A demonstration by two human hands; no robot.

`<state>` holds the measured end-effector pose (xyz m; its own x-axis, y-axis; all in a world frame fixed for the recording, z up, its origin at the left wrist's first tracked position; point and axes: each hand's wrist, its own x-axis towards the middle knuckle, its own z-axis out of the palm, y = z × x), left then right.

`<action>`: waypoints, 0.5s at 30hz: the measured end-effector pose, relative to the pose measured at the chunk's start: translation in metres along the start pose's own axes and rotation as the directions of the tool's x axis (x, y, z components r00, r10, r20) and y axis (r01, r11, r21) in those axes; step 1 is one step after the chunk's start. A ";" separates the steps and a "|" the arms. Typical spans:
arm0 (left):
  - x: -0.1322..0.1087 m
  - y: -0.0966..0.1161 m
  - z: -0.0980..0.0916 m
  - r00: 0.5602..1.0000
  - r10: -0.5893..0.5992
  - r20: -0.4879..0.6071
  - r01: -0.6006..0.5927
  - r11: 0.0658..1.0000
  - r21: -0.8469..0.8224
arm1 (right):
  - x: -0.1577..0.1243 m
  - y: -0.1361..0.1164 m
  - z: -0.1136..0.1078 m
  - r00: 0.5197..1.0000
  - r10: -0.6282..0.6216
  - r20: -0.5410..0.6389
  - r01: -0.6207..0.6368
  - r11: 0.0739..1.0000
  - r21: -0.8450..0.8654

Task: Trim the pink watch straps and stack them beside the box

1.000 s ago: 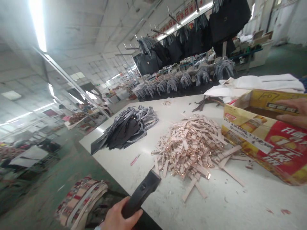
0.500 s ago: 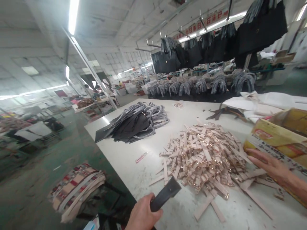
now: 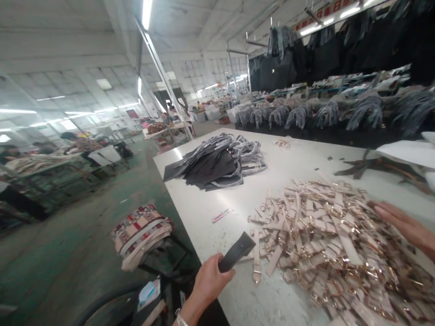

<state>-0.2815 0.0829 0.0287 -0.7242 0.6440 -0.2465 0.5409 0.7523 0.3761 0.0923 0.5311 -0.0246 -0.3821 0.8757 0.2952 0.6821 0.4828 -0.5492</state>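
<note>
**Right hand now on the strap heap, box gone from view**

Shifted since a second ago: printed carton no longer in view, right hand moved off it and onto the heap; view swung rightward, heap now closer and larger.

Far left, beside the worktop (image 3: 210, 213): a bundle of striped webbing (image 3: 141, 231) on a low stand over the green floor. At the near worktop edge: left hand (image 3: 209, 283), fingers closed around a flat black tool (image 3: 236, 251), its tip pointing at the heap's near corner. Centre back: a pile of dark cut pieces (image 3: 217, 163); a small pink scrap (image 3: 220, 215) lying alone. Right: the heap of pale straps with gold buckles (image 3: 326, 240), spread wide; right hand (image 3: 404, 224) flat, fingers straight and together, resting on its far side.

Likely step: gathering or sorting straps with tool at the ready. Next move calls for singling out one strap from a tangled mass.

Hard to tell: exact nature of the tool; right wrist cut off by the frame; heap's right edge out of view.
</note>
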 end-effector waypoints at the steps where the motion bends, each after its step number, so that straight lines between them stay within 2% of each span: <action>1: 0.004 0.000 0.001 1.000 -0.006 -0.003 0.006 1.000 -0.002 | 0.009 -0.001 0.004 0.996 0.035 0.081 -0.041 0.997 0.069; 3: 0.014 0.000 0.004 0.999 -0.023 -0.025 0.023 1.000 -0.013 | 0.023 -0.004 0.014 0.966 0.085 0.245 -0.130 0.976 0.173; 6: 0.025 -0.003 0.005 0.998 -0.055 -0.035 0.054 0.998 -0.020 | 0.032 -0.004 0.035 0.927 0.134 0.349 -0.210 0.959 0.190; 9: 0.035 -0.005 0.007 0.997 -0.078 -0.023 0.078 0.997 -0.021 | 0.035 0.007 0.056 0.917 0.197 0.347 -0.254 0.959 0.127; 12: 0.043 -0.004 0.011 0.996 -0.080 -0.031 0.079 0.997 -0.026 | 0.034 0.016 0.066 0.932 0.156 0.327 -0.184 0.981 0.058; 15: 0.051 -0.002 0.017 0.998 -0.054 -0.043 0.053 0.998 -0.022 | 0.025 0.013 0.064 0.956 0.121 0.265 -0.122 0.992 -0.015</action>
<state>-0.3122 0.1160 0.0005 -0.7703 0.5957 -0.2276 0.4921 0.7823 0.3820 0.0518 0.5588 -0.0748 -0.4482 0.8939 0.0081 0.7328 0.3726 -0.5694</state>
